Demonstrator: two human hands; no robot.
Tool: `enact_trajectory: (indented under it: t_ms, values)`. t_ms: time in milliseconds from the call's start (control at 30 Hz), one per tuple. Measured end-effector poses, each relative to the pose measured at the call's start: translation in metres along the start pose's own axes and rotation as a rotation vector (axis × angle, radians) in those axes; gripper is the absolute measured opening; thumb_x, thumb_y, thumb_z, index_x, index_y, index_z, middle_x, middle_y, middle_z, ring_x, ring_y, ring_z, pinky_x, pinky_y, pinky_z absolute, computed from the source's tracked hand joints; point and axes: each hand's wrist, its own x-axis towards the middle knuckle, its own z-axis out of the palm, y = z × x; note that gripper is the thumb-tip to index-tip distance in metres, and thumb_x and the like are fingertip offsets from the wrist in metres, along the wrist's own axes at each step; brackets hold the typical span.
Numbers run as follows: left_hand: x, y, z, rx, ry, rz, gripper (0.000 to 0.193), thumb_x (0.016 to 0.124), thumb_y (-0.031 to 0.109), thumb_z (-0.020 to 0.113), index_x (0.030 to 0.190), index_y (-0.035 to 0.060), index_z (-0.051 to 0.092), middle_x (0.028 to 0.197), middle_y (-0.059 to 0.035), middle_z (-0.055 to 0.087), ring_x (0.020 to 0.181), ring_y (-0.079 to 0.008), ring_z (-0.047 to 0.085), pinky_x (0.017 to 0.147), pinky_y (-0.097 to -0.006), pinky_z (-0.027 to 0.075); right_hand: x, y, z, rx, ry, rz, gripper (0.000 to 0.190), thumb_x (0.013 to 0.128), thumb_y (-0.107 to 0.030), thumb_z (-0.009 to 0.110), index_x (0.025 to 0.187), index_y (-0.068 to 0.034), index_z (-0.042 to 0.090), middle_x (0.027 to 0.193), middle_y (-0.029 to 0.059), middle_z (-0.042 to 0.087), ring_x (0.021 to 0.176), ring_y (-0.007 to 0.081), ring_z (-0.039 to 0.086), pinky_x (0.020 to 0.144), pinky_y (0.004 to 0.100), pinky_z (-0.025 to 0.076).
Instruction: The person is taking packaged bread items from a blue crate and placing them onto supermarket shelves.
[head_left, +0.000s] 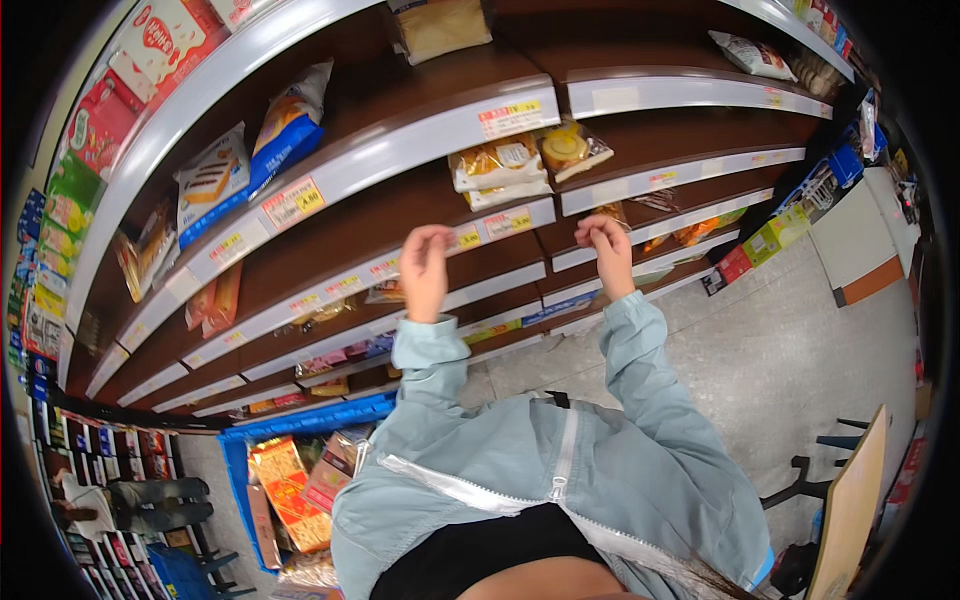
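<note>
My left hand (424, 268) is raised in front of the shelves, its fingers loosely bent and nothing visible in it. At about the same height, my right hand (609, 251) also has loosely curled fingers and holds nothing that I can see. Between and beyond the hands, packaged bread (501, 166) lies on a brown shelf (397, 217) with a white price-tag rail. Beside that bread rests a clear-wrapped round pastry (568, 146). Behind my right hand, a small clear packet (613, 213) is partly hidden.
Bagged bread in blue and white packaging (289, 127) stands on the upper left shelf. A blue plastic crate (238, 465) full of packaged snacks is at my lower left. A wooden board (851, 510) stands at lower right. Farther left is another person (142, 502).
</note>
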Motion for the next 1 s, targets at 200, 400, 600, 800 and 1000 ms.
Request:
enact_trajectory:
  t_ms: [200,400,600,800,1000]
  values:
    - [-0.079,0.022,-0.065,0.159,0.223,-0.130,0.011,0.079,0.007,0.043,0.081,0.0018,0.053,0.076,-0.0026,0.055,0.070,-0.0085,0.051,0.063,-0.0202,0.041,-0.080,0.002,-0.064,0.052,0.067,0.187,0.016,0.082,-0.010,0.038,0.083,-0.005,0.053,0.074,0.0016,0.054,0.064,0.0054,0.047,0.058,0.0178,0.039]
    - [-0.189,0.056,-0.084,0.235,0.432,-0.226,0.013,0.076,0.004,0.041,0.078,0.0022,0.054,0.076,-0.0025,0.055,0.069,-0.0086,0.051,0.060,-0.0199,0.040,-0.165,-0.003,-0.090,0.036,-0.090,0.397,0.016,0.081,-0.011,0.038,0.084,-0.006,0.053,0.075,0.0007,0.054,0.064,0.0052,0.046,0.058,0.0180,0.038]
    - [-0.311,0.076,-0.106,0.576,0.311,-0.360,0.020,0.073,0.002,0.036,0.074,-0.0016,0.056,0.071,-0.0058,0.056,0.064,-0.0119,0.051,0.059,-0.0236,0.042,-0.257,0.009,-0.081,0.021,-0.224,0.620,0.016,0.079,-0.010,0.039,0.086,-0.007,0.053,0.080,0.0002,0.053,0.065,0.0055,0.046,0.058,0.0187,0.038]
    - [-0.381,0.121,-0.119,1.284,-0.052,-0.879,0.029,0.074,0.024,0.050,0.087,-0.0016,0.055,0.077,-0.0141,0.057,0.071,-0.0222,0.055,0.063,-0.0302,0.042,-0.316,0.004,-0.073,0.011,-0.384,0.759,0.017,0.078,-0.012,0.039,0.088,-0.009,0.052,0.082,-0.0003,0.053,0.069,0.0064,0.047,0.062,0.0199,0.038]
    - [-0.408,0.118,-0.140,1.008,-0.217,-0.881,0.033,0.074,0.029,0.047,0.092,0.0015,0.054,0.082,-0.0171,0.057,0.078,-0.0286,0.054,0.068,-0.0333,0.041,-0.338,-0.011,-0.027,-0.037,-0.438,0.792,0.017,0.079,-0.014,0.040,0.089,-0.009,0.052,0.082,-0.0005,0.053,0.071,0.0073,0.047,0.064,0.0210,0.038]
